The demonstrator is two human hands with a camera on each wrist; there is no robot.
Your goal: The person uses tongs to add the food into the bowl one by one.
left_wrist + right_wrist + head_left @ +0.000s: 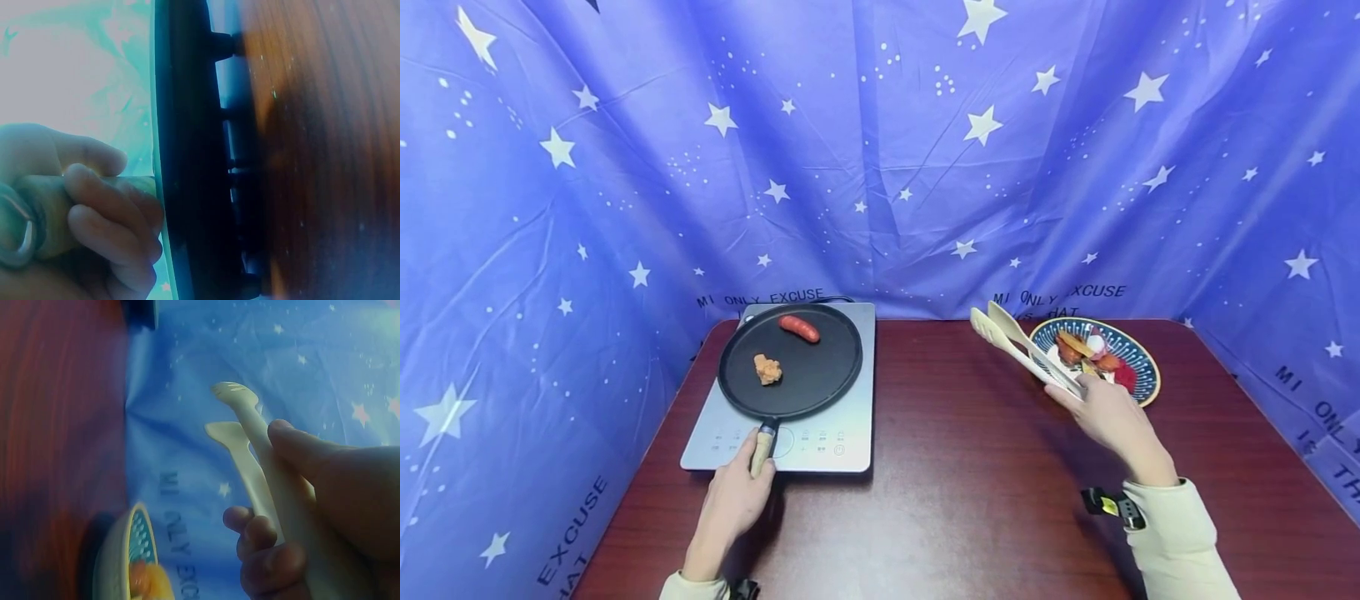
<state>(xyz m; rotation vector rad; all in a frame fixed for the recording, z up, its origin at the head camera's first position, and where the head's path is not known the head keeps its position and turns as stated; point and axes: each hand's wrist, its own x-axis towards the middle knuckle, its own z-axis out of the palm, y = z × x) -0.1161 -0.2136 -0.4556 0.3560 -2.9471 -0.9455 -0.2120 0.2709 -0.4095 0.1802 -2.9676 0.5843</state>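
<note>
My left hand (739,493) grips the wooden handle (762,452) of a round black frying pan (805,379). In the left wrist view its fingers (106,240) curl round that handle, which ends in a metal ring (22,228). On the pan lie a red sausage (799,328) towards the back and a golden-brown fried piece of food (767,369) left of the middle. My right hand (1108,417) holds cream-coloured tongs (1018,346), their tips apart with nothing between them. The tongs point left, above the near side of a patterned plate (1142,392) heaped with mixed food (1096,350).
The pan sits on a silver induction cooker (700,450) at the left of the dark red wooden table (955,467). A blue curtain (880,167) with white stars hangs behind and along both sides. A black cable (835,298) runs behind the cooker.
</note>
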